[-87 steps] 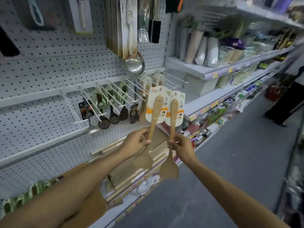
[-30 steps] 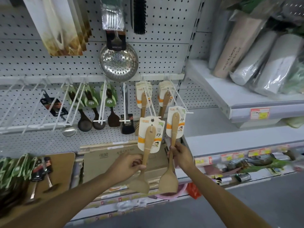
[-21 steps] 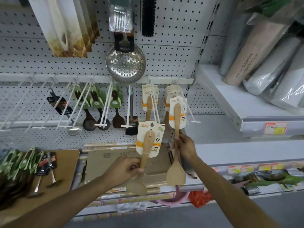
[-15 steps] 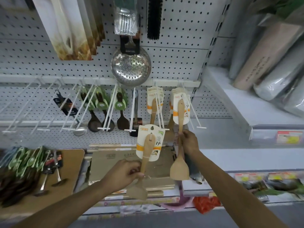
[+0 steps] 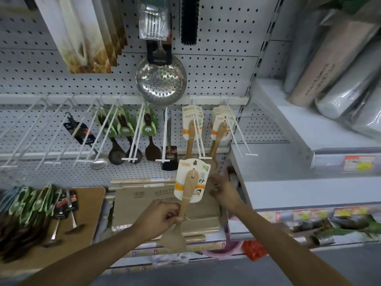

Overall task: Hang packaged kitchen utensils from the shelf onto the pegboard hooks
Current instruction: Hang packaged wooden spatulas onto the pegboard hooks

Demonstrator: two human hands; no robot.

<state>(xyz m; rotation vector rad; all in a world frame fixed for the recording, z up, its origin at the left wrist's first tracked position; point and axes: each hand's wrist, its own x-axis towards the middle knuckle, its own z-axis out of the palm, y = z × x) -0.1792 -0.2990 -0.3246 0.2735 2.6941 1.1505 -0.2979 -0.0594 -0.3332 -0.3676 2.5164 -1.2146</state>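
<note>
Right hand (image 5: 221, 189) emptied, left hand (image 5: 158, 218) gripping spatula (image 5: 186, 200)

Right hand (image 5: 223, 190) has released its spatula (image 5: 218, 134), now hanging on the hook (image 5: 239, 133).

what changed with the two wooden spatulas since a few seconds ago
The right hand slid its spatula onto the right hook with the others and let go; it now hangs free. The left hand still grips the other packaged spatula by its handle, unhung.

wall: white perforated panel (image 5: 216, 38) | right: grey shelf (image 5: 321, 141) | floor: grey (image 5: 350, 265)
</note>
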